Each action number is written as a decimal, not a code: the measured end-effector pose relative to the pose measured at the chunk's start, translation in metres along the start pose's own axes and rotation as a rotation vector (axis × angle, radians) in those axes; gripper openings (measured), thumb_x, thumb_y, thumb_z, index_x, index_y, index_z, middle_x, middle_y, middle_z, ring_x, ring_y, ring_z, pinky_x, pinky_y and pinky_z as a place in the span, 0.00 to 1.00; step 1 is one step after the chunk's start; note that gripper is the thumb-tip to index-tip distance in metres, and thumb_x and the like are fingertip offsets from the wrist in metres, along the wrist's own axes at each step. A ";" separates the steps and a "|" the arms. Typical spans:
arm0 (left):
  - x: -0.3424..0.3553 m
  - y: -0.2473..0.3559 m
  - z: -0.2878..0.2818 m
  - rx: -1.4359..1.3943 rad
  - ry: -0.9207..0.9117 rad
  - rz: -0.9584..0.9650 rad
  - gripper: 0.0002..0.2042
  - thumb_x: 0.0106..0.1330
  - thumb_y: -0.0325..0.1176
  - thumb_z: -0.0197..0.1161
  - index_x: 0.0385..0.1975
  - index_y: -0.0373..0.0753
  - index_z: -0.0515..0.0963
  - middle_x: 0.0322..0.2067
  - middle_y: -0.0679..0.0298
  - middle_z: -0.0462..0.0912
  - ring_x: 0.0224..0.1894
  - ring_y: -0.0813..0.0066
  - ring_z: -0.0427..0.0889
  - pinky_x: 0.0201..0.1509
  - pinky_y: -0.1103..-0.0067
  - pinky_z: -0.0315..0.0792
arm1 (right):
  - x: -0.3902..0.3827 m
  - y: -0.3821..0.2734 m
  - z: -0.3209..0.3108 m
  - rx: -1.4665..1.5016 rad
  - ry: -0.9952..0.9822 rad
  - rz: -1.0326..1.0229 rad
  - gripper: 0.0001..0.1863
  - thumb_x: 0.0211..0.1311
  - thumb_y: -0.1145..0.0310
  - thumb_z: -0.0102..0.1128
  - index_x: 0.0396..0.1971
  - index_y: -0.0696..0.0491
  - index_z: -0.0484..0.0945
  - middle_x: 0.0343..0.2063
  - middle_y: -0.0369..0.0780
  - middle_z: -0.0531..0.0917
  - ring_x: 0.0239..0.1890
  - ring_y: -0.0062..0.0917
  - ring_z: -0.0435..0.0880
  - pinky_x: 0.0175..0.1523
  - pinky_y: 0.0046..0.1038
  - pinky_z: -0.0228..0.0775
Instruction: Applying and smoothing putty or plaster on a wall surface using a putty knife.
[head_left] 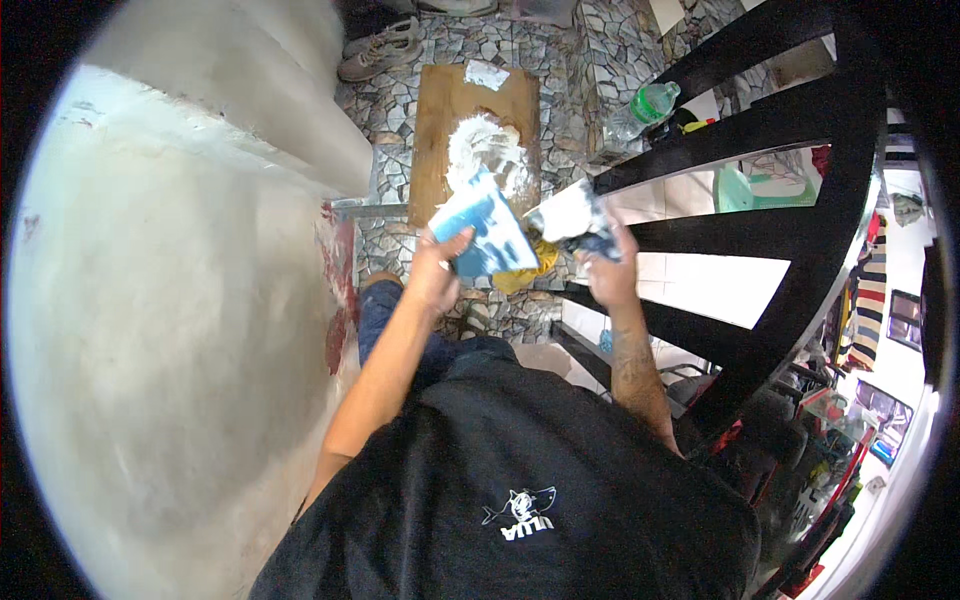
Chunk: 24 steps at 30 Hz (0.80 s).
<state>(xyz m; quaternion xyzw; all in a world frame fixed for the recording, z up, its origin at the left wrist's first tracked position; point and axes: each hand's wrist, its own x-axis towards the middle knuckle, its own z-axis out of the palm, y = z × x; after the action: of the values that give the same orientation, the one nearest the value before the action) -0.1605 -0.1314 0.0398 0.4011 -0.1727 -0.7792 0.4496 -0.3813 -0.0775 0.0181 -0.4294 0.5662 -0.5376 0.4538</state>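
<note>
My left hand (440,270) is closed on a flat blue plastic spreader (480,245) smeared with white paste. To its right, my right hand (611,262) grips a putty knife (560,215) with white paste on its blade and a dark lower part. The two tools are held near each other over the lower end of a wooden board (435,130), which bears a patch of white paste (485,145) and a small white scrap (486,74). A yellow cloth (525,272) shows beneath the tools.
A pale wall (170,300) with a ledge runs along my left. Black railing slats (750,240) fill the right. A plastic bottle (645,110) stands beside them at the upper right. Shoes (380,55) lie beyond the board on the stone-patterned floor (380,245).
</note>
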 end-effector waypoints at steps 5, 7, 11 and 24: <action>-0.028 0.002 0.023 -0.143 0.008 -0.053 0.12 0.53 0.20 0.52 0.38 0.32 0.70 0.32 0.61 0.76 0.33 0.72 0.77 0.39 0.78 0.72 | -0.024 -0.048 0.039 -0.198 -0.346 -0.309 0.28 0.37 0.88 0.50 0.44 0.49 0.70 0.41 0.44 0.68 0.46 0.34 0.68 0.51 0.30 0.59; -0.035 0.004 0.020 -0.164 -0.016 -0.071 0.11 0.53 0.20 0.52 0.38 0.32 0.69 0.32 0.60 0.76 0.32 0.72 0.77 0.39 0.77 0.72 | -0.032 -0.063 0.046 -0.389 -0.377 -0.474 0.29 0.37 0.86 0.54 0.45 0.48 0.69 0.41 0.44 0.65 0.45 0.37 0.68 0.49 0.32 0.61; -0.050 0.020 0.004 -0.177 -0.018 -0.089 0.12 0.53 0.21 0.53 0.39 0.31 0.68 0.33 0.59 0.76 0.32 0.71 0.76 0.40 0.77 0.72 | -0.034 -0.036 0.058 -0.541 -0.334 -0.398 0.34 0.37 0.85 0.56 0.50 0.47 0.62 0.42 0.45 0.64 0.46 0.39 0.66 0.51 0.32 0.59; -0.039 0.048 -0.062 -0.030 0.000 0.131 0.09 0.62 0.31 0.48 0.35 0.32 0.70 0.30 0.66 0.74 0.29 0.80 0.73 0.34 0.82 0.69 | -0.090 -0.115 0.146 -0.936 -0.159 0.140 0.28 0.41 0.85 0.41 0.46 0.50 0.66 0.41 0.48 0.68 0.42 0.44 0.70 0.45 0.35 0.64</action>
<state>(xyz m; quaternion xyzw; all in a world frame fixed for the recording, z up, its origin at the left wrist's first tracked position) -0.0746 -0.1189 0.0500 0.3823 -0.1867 -0.7506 0.5055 -0.2192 -0.0280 0.1365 -0.5881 0.7386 -0.1586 0.2889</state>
